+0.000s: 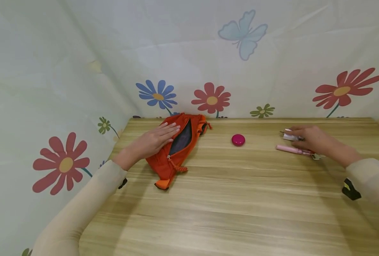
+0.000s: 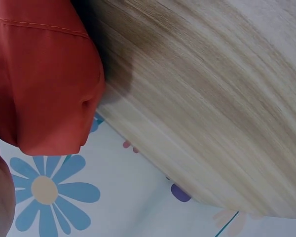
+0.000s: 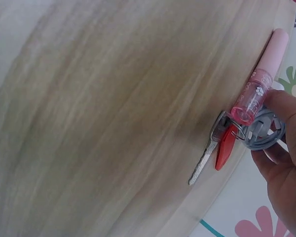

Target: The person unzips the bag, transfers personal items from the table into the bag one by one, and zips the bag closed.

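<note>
My left hand (image 1: 158, 138) rests with straight fingers on an orange-red zip bag (image 1: 163, 165), beside its unzipped opening; the dark grey lining shows. The left wrist view has the bag's side (image 2: 54, 84) at its left edge. At the right, my right hand (image 1: 315, 138) pinches a white block-shaped thing (image 1: 290, 136) with thin prongs. In the right wrist view, a coiled grey cable (image 3: 264, 129) is between the thumb and fingers. Just by that hand lie a pink lip gloss tube (image 1: 288, 149) and a metal key (image 3: 204, 160) with a red tag (image 3: 226, 148).
A round magenta case (image 1: 238, 140) lies on the wooden table (image 1: 215, 202) between the hands. Behind and to the left hangs a white sheet (image 1: 189, 46) printed with flowers and a butterfly. A small black thing (image 1: 351, 190) shows below the right sleeve.
</note>
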Motion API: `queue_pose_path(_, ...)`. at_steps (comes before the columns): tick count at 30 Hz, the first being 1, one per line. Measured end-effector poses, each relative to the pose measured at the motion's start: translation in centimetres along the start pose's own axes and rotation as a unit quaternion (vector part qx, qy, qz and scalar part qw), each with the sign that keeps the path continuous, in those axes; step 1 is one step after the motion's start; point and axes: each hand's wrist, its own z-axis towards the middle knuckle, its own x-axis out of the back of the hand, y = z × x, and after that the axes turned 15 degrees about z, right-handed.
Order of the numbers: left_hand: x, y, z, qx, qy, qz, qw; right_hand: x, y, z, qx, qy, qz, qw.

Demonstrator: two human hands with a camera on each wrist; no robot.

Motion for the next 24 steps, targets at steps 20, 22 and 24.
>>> queue_pose_path(20, 0.23, 0.11, 0.4, -0.009, 0.008, 0.006, 0.9999, -0.45, -0.15, 0.04, -0.027, 0.064, 0.019, 0.9974)
queue_pose_path(22, 0.14, 0.14, 0.31, -0.008, 0.008, 0.008, 0.9999, -0.46, -0.4, 0.03, -0.023, 0.071, 0.019, 0.997)
queue_pose_path(24, 0.07, 0.21, 0.19, -0.01, 0.011, 0.01, 0.9998, -0.45, -0.58, 0.07, -0.017, 0.076, 0.019, 0.9968)
